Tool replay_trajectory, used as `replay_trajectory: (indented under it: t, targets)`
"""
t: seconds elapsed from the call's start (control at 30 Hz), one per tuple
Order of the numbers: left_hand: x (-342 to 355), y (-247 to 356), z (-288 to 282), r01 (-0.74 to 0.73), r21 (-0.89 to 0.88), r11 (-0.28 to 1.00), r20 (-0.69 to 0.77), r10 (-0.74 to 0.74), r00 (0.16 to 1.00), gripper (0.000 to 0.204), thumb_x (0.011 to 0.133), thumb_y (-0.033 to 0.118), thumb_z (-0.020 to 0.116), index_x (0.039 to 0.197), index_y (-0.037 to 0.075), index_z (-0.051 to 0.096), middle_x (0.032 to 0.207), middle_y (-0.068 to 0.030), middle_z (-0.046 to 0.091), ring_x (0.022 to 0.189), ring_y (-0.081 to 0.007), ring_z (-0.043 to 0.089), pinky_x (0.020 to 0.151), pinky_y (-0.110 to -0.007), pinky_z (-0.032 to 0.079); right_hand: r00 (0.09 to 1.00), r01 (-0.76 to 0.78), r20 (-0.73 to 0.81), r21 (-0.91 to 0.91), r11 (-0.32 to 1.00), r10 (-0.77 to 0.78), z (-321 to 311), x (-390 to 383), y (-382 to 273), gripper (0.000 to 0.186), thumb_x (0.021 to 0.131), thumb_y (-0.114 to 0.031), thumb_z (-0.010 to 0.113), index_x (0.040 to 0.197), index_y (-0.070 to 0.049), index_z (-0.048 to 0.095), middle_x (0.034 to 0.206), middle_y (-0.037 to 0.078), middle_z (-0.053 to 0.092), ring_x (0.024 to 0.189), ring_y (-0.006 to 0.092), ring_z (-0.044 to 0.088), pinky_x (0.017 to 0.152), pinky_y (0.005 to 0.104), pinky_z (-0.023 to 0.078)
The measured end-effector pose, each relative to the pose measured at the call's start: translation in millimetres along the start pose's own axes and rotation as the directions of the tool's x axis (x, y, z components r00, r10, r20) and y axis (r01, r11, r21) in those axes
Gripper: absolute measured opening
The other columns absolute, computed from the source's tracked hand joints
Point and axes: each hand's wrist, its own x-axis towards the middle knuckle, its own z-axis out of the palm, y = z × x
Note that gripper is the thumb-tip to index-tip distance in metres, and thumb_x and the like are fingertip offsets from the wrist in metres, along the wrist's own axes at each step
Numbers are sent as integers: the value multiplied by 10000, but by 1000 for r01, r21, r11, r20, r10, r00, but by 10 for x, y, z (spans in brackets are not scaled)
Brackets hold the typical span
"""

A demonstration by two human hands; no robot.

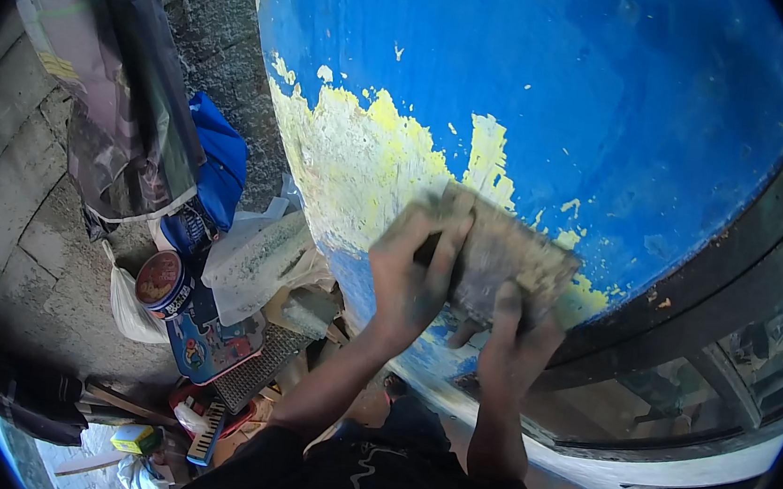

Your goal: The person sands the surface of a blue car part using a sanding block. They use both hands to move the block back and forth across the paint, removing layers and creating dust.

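Note:
Both my hands grip a worn, grey-brown rectangular slab [508,256], its exact kind unclear and its face blotched and dusty. My left hand [405,274] is closed on its left edge, fingers bent over the upper corner. My right hand [519,337] holds the lower right part, with the thumb lying on its face. The slab is against or just in front of a blue painted wall [557,91]; contact cannot be made out. Around it the paint is gone in a ragged patch [344,146] of white and yellow. Both hands look dusty and slightly blurred.
A dark window frame [669,300] with glass borders the wall at the right. To the left hang a large plastic sheet [132,97] and blue cloth [218,157]. Below them stand a paint tub [162,281], a white bag [131,304], a toy keyboard [205,434] and clutter.

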Motion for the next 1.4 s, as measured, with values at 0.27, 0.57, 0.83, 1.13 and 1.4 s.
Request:
replay_trajectory:
  t: [0.27,0.57,0.83,1.13,1.4]
  targets:
    - [238,140,-14,-156,-30,987,-10,156,988,153,824,-17,637,962,39,672,797,-135,606,693,-213,574,640,-297,470,991,110,-88,62,992,-105,125,62,-157,239,899,-128,577,1009,84,568,793,79,611,596,123,554,475,268,443]
    - [-168,42,-118,-223,60,973,201,207,957,589,800,196,700,1345,78,511,1253,-226,417,1091,-355,484,869,-401,450,966,-225,-122,22,974,226,-107,-174,47,333,862,-174,642,1058,66,520,907,109,571,780,154,543,683,299,457]
    - [-115,51,-332,-561,392,729,478,360,801,655,704,149,705,1329,107,513,1439,-126,414,1350,-286,366,1073,-508,275,980,-188,-40,113,976,193,-111,-100,-27,341,848,-252,612,1022,27,517,815,94,530,608,158,530,529,280,446]
    - [-16,4,-202,-615,233,753,278,554,785,436,739,34,652,1170,-13,610,1222,-162,584,1154,-334,560,943,-431,473,950,-247,240,174,953,202,-88,1,-265,171,909,-99,527,963,60,558,753,114,617,554,143,573,491,258,440]
    - [355,114,-141,-663,270,698,183,639,747,315,734,74,632,1031,-15,692,1069,-144,662,1031,-304,640,853,-371,546,997,40,57,126,991,-48,155,97,-389,187,936,-119,529,973,65,536,716,97,607,484,108,550,393,220,392]
